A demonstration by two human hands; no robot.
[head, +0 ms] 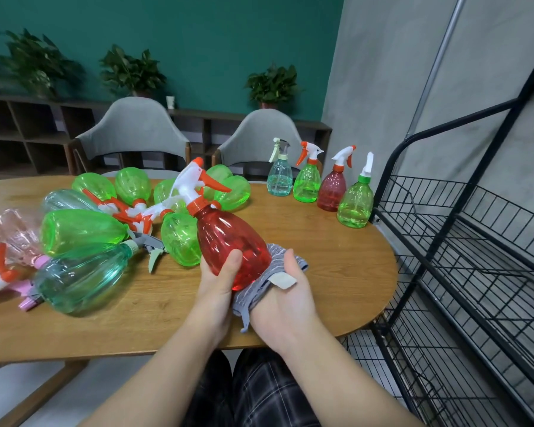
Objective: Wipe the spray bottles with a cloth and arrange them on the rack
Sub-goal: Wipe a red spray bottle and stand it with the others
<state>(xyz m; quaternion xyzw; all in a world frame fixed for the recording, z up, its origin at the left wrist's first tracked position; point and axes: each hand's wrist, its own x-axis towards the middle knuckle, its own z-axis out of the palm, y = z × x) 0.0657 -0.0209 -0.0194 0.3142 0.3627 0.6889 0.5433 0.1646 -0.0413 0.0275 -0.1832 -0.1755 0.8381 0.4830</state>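
Red plastic fills our grip: the left hand (219, 282) curls round the red spray bottle (228, 241), tilted above the tabletop (321, 241), while the right hand (287, 291) cups the grey cloth (259, 288) against its base, thumb pressing the fabric. We judge the job barely begun. Four upright bottles (318, 186) stand near the black wire rack (463, 235), whose visible shelves hold none, and a heap of lying bottles (105, 223) awaits wiping.

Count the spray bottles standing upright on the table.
4, in a row at the table's far right edge beside the rack: a pale teal bottle, a green bottle, a red bottle and another green bottle. The others lie down or are hand-held.
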